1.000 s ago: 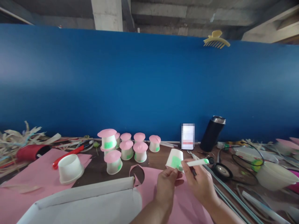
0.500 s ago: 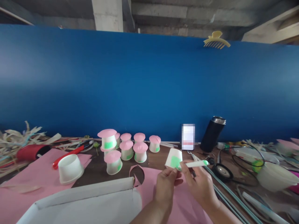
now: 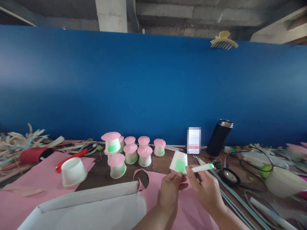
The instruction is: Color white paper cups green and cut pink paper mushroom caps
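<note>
My left hand (image 3: 170, 188) is closed on the lower edge of a white paper cup (image 3: 177, 157), which is tilted and has a bright green patch on its side. In my right hand (image 3: 207, 187) is a white marker with a green end (image 3: 202, 167). Its tip is at the cup's lower right, by the green patch, partly hidden by my fingers. Pink paper (image 3: 157, 182) lies beneath both hands. To the left stand several upturned white cups with pink paper tops (image 3: 144, 151) and green patches, one of them stacked on another.
A plain upturned cup (image 3: 73, 174) stands left beside a red tool (image 3: 69, 160) on pink paper. A white box lid (image 3: 91, 207) fills the front left. Behind my hands are a phone (image 3: 193, 140) and a black bottle (image 3: 218, 137). Cables and another cup (image 3: 284, 182) clutter the right.
The view has shifted very slightly, so things sit a little further right. Both hands keep their hold on the cup and the marker, with hardly any movement.
</note>
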Available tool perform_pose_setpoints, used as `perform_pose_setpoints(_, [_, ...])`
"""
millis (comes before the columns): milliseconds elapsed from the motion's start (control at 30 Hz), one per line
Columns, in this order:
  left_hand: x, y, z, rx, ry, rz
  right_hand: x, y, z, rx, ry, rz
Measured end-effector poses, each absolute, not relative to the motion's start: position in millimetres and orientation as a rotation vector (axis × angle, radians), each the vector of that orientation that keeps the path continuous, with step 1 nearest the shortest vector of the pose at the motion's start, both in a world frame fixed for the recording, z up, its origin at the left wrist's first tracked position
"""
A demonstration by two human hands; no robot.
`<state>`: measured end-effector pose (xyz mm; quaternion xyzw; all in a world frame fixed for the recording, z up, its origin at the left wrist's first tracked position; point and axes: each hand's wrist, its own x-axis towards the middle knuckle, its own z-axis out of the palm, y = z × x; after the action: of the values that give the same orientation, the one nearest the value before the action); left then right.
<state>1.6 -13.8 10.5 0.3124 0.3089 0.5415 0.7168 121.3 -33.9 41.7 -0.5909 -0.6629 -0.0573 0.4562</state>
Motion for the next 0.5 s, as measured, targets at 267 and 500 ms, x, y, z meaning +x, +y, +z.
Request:
perform_pose_setpoints(267, [1.8, -16.2, 13.6, 0.671, 0.684, 1.195, 123.4, -29.9, 45.9, -1.471, -1.616, -0.193])
perform_pose_setpoints(500, [0.8, -13.1, 12.7, 0.667, 0.686, 1.192, 121.3, -34.2, 43.6, -1.463, -1.609, -0.085])
